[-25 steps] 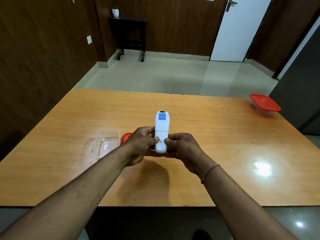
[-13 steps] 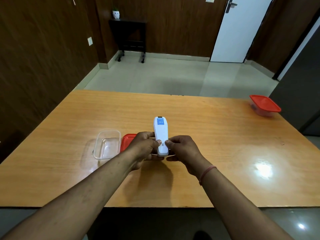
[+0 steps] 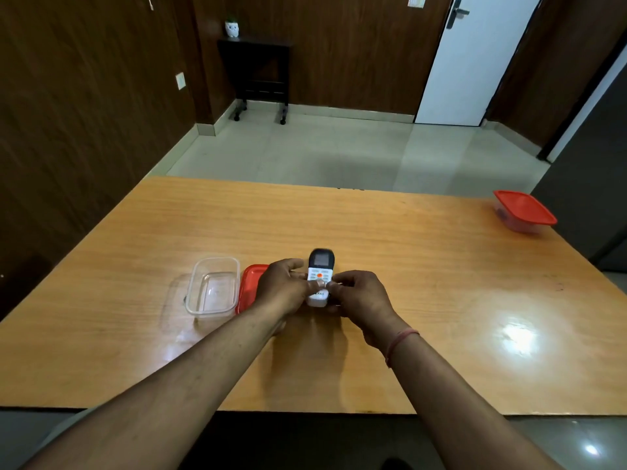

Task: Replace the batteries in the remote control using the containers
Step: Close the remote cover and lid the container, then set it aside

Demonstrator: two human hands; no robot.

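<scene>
A white remote control (image 3: 320, 276) with a dark screen and an orange button faces up, held low over the wooden table (image 3: 424, 273). My left hand (image 3: 283, 288) grips its left side and my right hand (image 3: 359, 293) grips its right side, thumbs on the buttons. The remote's lower end is hidden between my fingers. Left of my hands stands an open clear container (image 3: 213, 286), which looks empty, with its red lid (image 3: 249, 283) lying beside it, partly hidden by my left hand.
A second clear container with a red lid (image 3: 522, 210) on it stands at the table's far right edge. Beyond the table are a tiled floor, a dark side table (image 3: 261, 72) against the wall and a white door (image 3: 475, 56).
The remote was back side up before; now its screen and buttons face up. Both hands have lowered it toward the table.
</scene>
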